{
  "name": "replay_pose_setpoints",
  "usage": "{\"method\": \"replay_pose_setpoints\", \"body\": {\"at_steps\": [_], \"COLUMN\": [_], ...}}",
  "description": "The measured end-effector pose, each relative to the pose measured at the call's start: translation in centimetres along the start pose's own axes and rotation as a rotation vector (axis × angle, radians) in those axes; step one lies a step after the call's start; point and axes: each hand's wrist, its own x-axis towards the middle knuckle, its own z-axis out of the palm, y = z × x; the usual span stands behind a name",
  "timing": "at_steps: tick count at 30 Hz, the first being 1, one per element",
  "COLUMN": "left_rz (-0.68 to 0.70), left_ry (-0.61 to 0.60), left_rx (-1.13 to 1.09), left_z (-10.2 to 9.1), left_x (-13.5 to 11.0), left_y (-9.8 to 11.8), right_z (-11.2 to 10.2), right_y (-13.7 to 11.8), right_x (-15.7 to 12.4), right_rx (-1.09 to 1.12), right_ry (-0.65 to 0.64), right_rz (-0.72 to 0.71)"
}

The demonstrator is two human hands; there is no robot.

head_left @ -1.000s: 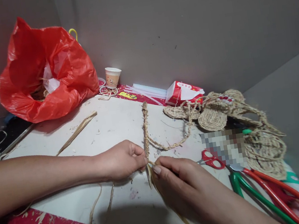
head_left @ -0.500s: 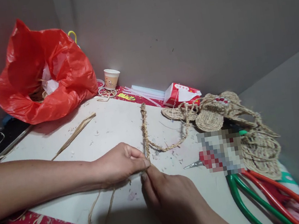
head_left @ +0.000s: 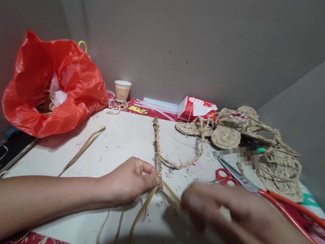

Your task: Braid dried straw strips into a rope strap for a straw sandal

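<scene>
My left hand (head_left: 134, 180) is closed, thumb and finger pinching the near end of a straw braid (head_left: 157, 147) that lies on the white board. Loose straw strands (head_left: 134, 220) fan out below the pinch toward me. My right hand (head_left: 228, 214) is apart from the left, to the lower right of the braid, and smeared by motion. Its fingers look bent, but whether they hold anything I cannot make out. A blurred grey streak lies between it and the strands. Beside that hand are large red-handled scissors (head_left: 281, 210) and smaller red scissors (head_left: 223, 174).
A red plastic bag (head_left: 83, 81) stands at the back left. Along the back are a paper cup (head_left: 123, 91) and a red tissue pack (head_left: 192, 107). Coiled straw pieces (head_left: 227, 134) crowd the right side. A loose straw bundle (head_left: 83, 148) lies on the white board (head_left: 125, 137).
My right hand has let go of the braid's end and moved right, toward me. Loose strands now show below my left pinch. The green handles seen before are no longer visible.
</scene>
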Motion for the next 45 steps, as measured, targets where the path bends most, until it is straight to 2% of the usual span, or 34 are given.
{"method": "replay_pose_setpoints", "body": {"at_steps": [1,2,3,6,8,11,13,15,18,21,25,28,34,39,41,43,45], "left_rz": [0.007,0.014,0.025,0.048,0.042,0.037,0.053,0.066,0.115,0.186,0.242,0.248,0.361,0.688,0.725,0.743,0.762], "left_ry": [-0.005,-0.011,-0.026,-0.101,-0.118,-0.127,-0.189,-0.218,-0.16,-0.092,-0.027,0.02,0.03,-0.005,-0.058,-0.191,-0.286], "left_rx": [-0.014,-0.037,-0.064,-0.117,-0.101,-0.039,0.019,0.097,0.286,0.533,0.829,0.969,1.272,1.599,1.667,1.68,1.559], "left_z": [0.0,0.0,0.0,0.0,-0.1,-0.3,-0.4,-0.4,-0.6,-0.7,-0.8,-0.4,0.8,1.6,2.1,2.4,2.3], "left_x": [0.0,0.1,0.1,0.1,0.2,0.3,0.3,0.4,0.3,0.1,-0.8,-1.8,-2.9,-3.3,-3.9,-4.7,-5.3], "left_y": [0.0,-0.1,-0.1,-0.2,-0.2,-0.1,-0.1,-0.1,0.0,0.6,2.1,2.8,1.3,-1.3,-1.8,-1.4,-0.3], "right_z": [-0.4,-0.4,-0.2,1.6,2.5,2.6,2.1,1.6,1.6,2.3,3.4,4.0,4.7,5.3,5.3,5.2,4.9], "right_y": [0.3,0.6,0.9,1.6,2.0,2.5,3.0,3.4,3.9,4.0,3.6,3.1,2.0,1.6,1.5,1.6,1.8], "right_x": [0.8,1.6,2.4,4.0,4.4,4.6,4.7,4.8,4.8,4.8,4.6,4.4,4.2,4.2,4.2,4.1,4.1], "right_rx": [0.029,0.07,0.15,0.404,0.5,0.511,0.486,0.514,0.701,0.86,0.91,0.959,1.116,1.158,1.151,1.148,1.167], "right_ry": [0.159,0.252,0.234,-0.03,-0.142,-0.165,-0.202,-0.264,-0.336,-0.281,-0.147,-0.081,-0.019,0.017,0.018,0.003,-0.02], "right_rz": [0.061,0.117,0.136,0.213,0.224,0.17,0.164,0.202,0.285,0.332,0.429,0.475,0.482,0.533,0.553,0.562,0.557]}}
